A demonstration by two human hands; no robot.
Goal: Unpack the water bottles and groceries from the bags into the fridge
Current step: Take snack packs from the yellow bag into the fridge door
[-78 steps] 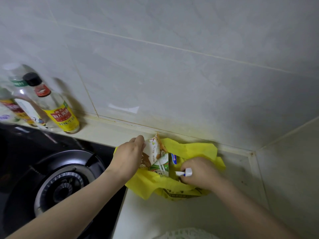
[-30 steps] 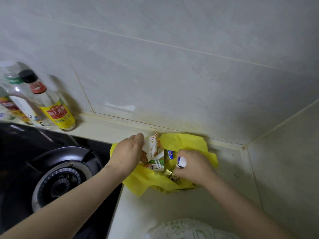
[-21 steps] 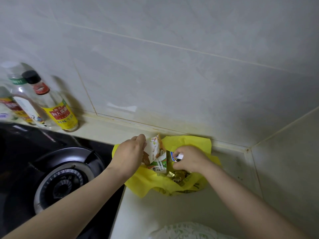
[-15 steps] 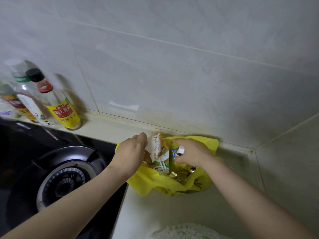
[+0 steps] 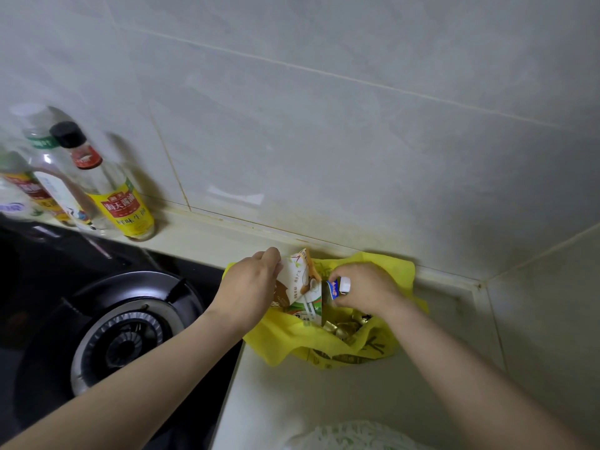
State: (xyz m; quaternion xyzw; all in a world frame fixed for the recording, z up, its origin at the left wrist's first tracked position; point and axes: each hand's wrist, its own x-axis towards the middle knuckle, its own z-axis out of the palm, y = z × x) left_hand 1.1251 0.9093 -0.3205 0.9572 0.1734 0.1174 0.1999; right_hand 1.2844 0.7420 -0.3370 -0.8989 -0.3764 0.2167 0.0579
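Note:
A yellow plastic bag (image 5: 292, 342) lies open on the pale counter against the tiled wall. My left hand (image 5: 250, 287) grips a white, brown and green carton (image 5: 303, 284) that stands partly out of the bag. My right hand (image 5: 363, 287) holds a small bottle with a white cap and blue label (image 5: 337, 287), lifted just above the bag's opening. Gold-wrapped items (image 5: 344, 326) lie inside the bag beneath my right hand.
A black gas hob with a round burner (image 5: 120, 342) sits left of the bag. Several condiment bottles (image 5: 110, 190) stand along the wall at far left. A white and green patterned bag (image 5: 354, 436) shows at the bottom edge. Walls meet in a corner at right.
My right hand has risen from deep inside the bag to its upper opening, bringing the small white-capped bottle with it. My left hand has stayed on the carton.

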